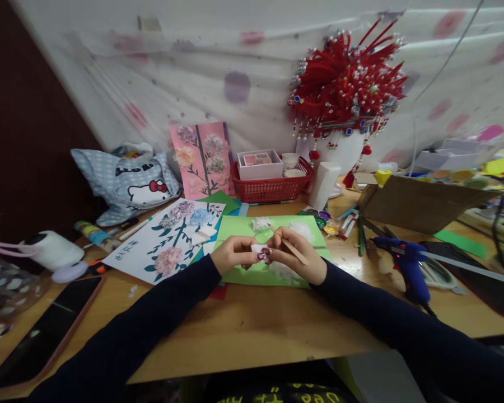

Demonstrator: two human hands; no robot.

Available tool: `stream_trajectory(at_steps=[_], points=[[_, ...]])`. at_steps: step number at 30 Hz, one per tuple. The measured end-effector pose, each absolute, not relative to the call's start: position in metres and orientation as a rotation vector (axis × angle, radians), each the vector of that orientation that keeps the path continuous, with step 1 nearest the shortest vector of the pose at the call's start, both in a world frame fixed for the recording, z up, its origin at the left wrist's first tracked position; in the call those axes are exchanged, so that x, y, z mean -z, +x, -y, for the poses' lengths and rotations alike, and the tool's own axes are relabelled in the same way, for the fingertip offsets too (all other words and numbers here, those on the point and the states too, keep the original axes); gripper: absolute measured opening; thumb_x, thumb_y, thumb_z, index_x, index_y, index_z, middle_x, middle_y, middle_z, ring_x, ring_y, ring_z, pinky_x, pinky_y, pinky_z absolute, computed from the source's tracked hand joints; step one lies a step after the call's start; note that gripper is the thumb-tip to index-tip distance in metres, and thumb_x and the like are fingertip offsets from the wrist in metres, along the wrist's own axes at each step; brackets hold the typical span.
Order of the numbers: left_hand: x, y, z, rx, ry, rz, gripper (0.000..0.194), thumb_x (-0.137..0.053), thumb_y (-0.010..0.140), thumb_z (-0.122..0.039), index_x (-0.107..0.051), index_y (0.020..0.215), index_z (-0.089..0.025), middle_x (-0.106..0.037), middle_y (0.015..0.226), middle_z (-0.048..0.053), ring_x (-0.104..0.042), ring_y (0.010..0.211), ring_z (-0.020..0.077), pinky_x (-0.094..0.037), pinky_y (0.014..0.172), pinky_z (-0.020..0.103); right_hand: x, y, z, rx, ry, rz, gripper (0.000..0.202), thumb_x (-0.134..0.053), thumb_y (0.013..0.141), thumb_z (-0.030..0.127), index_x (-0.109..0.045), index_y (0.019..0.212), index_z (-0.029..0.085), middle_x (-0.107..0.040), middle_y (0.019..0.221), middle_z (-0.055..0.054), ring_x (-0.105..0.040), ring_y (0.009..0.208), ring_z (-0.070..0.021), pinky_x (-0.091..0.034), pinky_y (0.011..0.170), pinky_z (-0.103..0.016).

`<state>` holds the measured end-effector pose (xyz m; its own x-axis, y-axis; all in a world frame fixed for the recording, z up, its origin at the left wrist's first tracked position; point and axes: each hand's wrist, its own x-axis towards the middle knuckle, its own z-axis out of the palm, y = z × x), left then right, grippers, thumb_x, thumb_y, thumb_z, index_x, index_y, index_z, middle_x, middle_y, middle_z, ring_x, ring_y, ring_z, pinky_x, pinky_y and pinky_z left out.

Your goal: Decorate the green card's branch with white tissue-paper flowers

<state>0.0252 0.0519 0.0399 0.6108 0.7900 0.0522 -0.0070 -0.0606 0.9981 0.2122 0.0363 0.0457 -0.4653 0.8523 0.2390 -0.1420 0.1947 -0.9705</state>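
Observation:
My left hand [235, 253] pinches a small white piece [258, 248], which looks like folded paper or tissue. Close against it, my right hand [304, 263] has its thumb and fingertips at the same piece. A flat wooden stick [294, 252] is tucked along the fingers of my right hand. Both hands are closed, above a light green sheet [235, 226]. Crumpled white paper flowers lie on that sheet: one at the top [260, 224], one at upper right [301, 230], and one partly hidden below my right hand [283, 272].
Left of the sheet lies a flower picture [128, 260], with a phone [46, 330] nearer me. A red basket [258, 190] stands behind. On the right are a blue glue gun [407, 266], markers [349, 224], paint pots [331, 230] and a cardboard box [420, 204]. A red headdress [353, 84] rises behind.

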Motion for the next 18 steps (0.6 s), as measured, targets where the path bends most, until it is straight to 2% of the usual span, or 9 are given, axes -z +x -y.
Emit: stream_trajectory(at_steps=[3, 7, 11, 14, 18], points=[[-0.038, 0.027, -0.052, -0.801, 1.448, -0.706, 0.036, -0.072, 0.063, -0.043, -0.055, 0.069, -0.012, -0.056, 0.056, -0.001, -0.049, 0.048, 0.0080, -0.037, 0.049, 0.021, -0.045, 0.212, -0.036, -1.410, -0.683, 1.547, 0.041, -0.073, 0.068, 0.036, -0.036, 0.071, 0.020, -0.057, 0.069, 0.002, -0.057, 0.060, -0.0102, -0.047, 0.057, -0.026], [-0.035, 0.032, -0.053, -0.912, 1.308, -0.763, 0.040, -0.076, 0.060, -0.042, -0.057, 0.076, -0.011, -0.062, 0.070, 0.002, -0.056, 0.054, 0.0097, -0.045, 0.058, 0.025, -0.044, 0.213, -0.038, -1.275, -0.681, 1.468, 0.038, -0.070, 0.071, 0.035, -0.035, 0.069, 0.020, -0.057, 0.071, 0.002, -0.056, 0.060, -0.0094, -0.047, 0.058, -0.027], [-0.033, 0.036, -0.052, -0.953, 1.187, -0.796, 0.042, -0.081, 0.052, -0.042, -0.057, 0.066, -0.010, -0.060, 0.062, 0.000, -0.054, 0.051, 0.0077, -0.044, 0.058, 0.024, -0.043, 0.212, -0.039, -1.252, -0.682, 1.461, 0.037, -0.069, 0.072, 0.035, -0.036, 0.069, 0.020, -0.057, 0.072, 0.001, -0.056, 0.060, -0.0097, -0.047, 0.058, -0.027], [-0.034, 0.038, -0.052, -0.967, 1.159, -0.789, 0.043, -0.083, 0.047, -0.041, -0.057, 0.063, -0.010, -0.059, 0.058, -0.001, -0.053, 0.050, 0.0071, -0.043, 0.057, 0.023, -0.045, 0.212, -0.037, -1.104, -0.704, 1.495, 0.036, -0.068, 0.074, 0.034, -0.036, 0.068, 0.020, -0.054, 0.071, 0.002, -0.052, 0.058, -0.0089, -0.044, 0.056, -0.026], [-0.034, 0.038, -0.051, -0.978, 1.204, -0.786, 0.043, -0.083, 0.046, -0.041, -0.056, 0.060, -0.011, -0.058, 0.056, -0.002, -0.052, 0.050, 0.0071, -0.043, 0.057, 0.023, -0.055, 0.215, -0.033, -0.978, -0.725, 1.557, 0.036, -0.066, 0.075, 0.036, -0.034, 0.067, 0.021, -0.048, 0.064, 0.004, -0.047, 0.053, -0.0079, -0.041, 0.051, -0.024]])
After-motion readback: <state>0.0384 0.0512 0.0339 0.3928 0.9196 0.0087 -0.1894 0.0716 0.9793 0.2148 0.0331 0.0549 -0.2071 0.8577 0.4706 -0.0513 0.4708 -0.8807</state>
